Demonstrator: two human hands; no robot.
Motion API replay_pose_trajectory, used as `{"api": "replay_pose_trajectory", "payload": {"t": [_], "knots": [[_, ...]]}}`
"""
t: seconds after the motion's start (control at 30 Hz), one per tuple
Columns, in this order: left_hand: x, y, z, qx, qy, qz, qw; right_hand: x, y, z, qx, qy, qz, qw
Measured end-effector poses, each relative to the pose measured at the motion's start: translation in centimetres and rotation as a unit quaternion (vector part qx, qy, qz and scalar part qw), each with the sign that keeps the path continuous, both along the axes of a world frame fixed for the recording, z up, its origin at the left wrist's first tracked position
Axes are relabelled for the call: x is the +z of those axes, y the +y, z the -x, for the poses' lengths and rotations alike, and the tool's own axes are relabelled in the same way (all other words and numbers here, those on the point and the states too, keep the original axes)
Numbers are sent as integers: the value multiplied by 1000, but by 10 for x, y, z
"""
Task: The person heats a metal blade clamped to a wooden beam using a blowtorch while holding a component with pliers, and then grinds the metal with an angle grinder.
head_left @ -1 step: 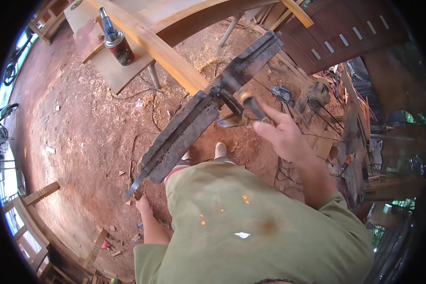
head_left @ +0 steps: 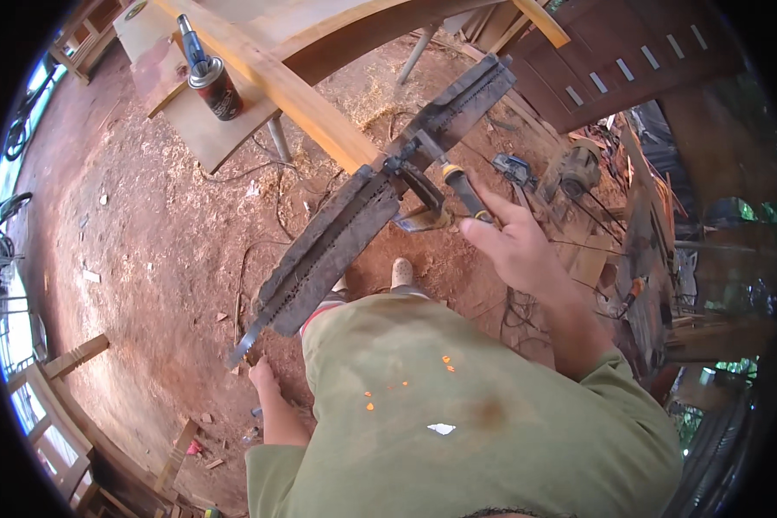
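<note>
A long, charred dark plank (head_left: 337, 242) runs diagonally from lower left to upper right in front of me. A metal clamp (head_left: 423, 211) grips it near the middle. My right hand (head_left: 514, 246) is closed around a tool with a yellow and black handle (head_left: 464, 188), whose blade points up along the plank. My left hand (head_left: 263, 380) hangs low with curled fingers right beside the plank's lower tip (head_left: 237, 354). Whether it grips that tip is unclear. My green shirt fills the lower part of the view.
A gas torch can (head_left: 214, 79) stands on a board table (head_left: 190, 129) at the upper left, next to a pale timber beam (head_left: 302, 104). A blue power tool (head_left: 514, 168), a motor (head_left: 578, 177) and cables lie on the red dirt floor (head_left: 147, 242). My foot (head_left: 401, 272) is under the plank.
</note>
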State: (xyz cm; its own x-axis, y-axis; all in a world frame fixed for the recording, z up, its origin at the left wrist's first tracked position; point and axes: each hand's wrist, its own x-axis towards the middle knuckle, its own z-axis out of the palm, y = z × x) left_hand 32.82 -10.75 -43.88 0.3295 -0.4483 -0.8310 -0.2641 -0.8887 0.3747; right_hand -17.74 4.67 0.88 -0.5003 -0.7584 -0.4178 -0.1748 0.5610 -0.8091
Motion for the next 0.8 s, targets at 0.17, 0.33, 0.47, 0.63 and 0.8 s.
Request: {"api": "replay_pose_trajectory", "payload": {"t": [0.17, 0.33, 0.47, 0.63, 0.8], "knots": [[-13, -3, -12, -15, 8, -17, 1000, 7, -1, -8, -67, -92, 20, 993], [-11, -9, -10, -47, 42, -59, 996, 3, 3, -16, -87, -47, 23, 995], [5, -7, 16, -206, 82, -152, 963, 9, 4, -16, -66, -138, 11, 988], [32, -3, 38, -352, 35, -77, 932, -7, 31, 2, -168, -246, 113, 948], [68, 3, 80, -343, 87, -87, 931, -24, 37, 16, -199, -321, 120, 918]]}}
